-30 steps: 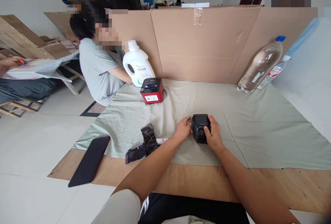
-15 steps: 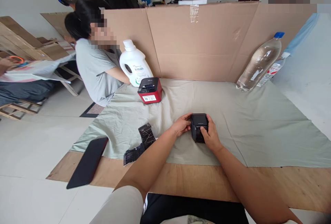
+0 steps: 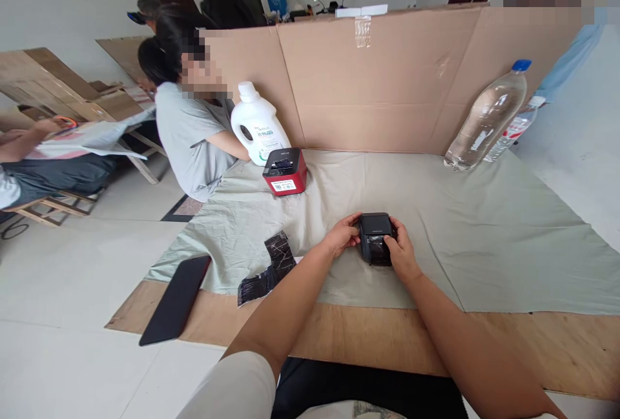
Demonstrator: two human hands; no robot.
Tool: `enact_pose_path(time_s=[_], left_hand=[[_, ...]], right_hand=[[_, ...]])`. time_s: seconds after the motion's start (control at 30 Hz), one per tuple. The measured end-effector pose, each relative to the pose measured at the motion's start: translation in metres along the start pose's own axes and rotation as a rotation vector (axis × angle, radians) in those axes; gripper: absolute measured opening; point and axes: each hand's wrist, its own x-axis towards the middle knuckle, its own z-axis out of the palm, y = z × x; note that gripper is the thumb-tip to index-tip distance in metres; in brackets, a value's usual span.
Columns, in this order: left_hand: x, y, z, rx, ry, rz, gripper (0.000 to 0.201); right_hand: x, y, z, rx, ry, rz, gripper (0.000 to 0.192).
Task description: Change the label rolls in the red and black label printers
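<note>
Head view: your right hand (image 3: 405,256) wraps the right side of what looks like a black compact printer (image 3: 375,224), thumb bent over its front face; your left hand (image 3: 345,236) has its fingers curled against the left side, though you cannot tell whether they pinch it. The printer sits on the green cloth (image 3: 494,257), and flanking it from both sides probably keeps it steady. Crinkled black strips (image 3: 281,255) lie to its left. The blue-capped bottle (image 3: 489,119) leans by the cardboard panel (image 3: 387,83), perhaps propping it upright.
</note>
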Motion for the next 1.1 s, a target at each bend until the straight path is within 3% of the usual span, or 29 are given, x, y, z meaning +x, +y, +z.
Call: enact_pose_path(time_s=[0.37,0.67,0.8,0.97,1.1], left_hand=[[0.004,0.002,-0.004,0.026,-0.032,-0.024,0.082],[0.001,0.002,-0.003,0.027,-0.027,0.01,0.069],[-0.002,-0.001,-0.001,0.025,0.034,0.048,0.054],[-0.01,-0.012,0.007,0.22,0.312,0.207,0.016],[-0.014,-0.01,0.013,0.444,0.341,0.426,0.023]], right_hand=[[-0.003,-0.006,0.002,-0.148,0.012,-0.017,0.062],[0.008,-0.02,-0.002,0.19,0.072,0.219,0.041],[0.009,-0.023,-0.007,0.078,0.117,0.128,0.038],[0.012,-0.02,-0.014,-0.064,0.102,-0.121,0.041],[0.012,-0.014,-0.014,-0.087,-0.007,-0.196,0.043]])
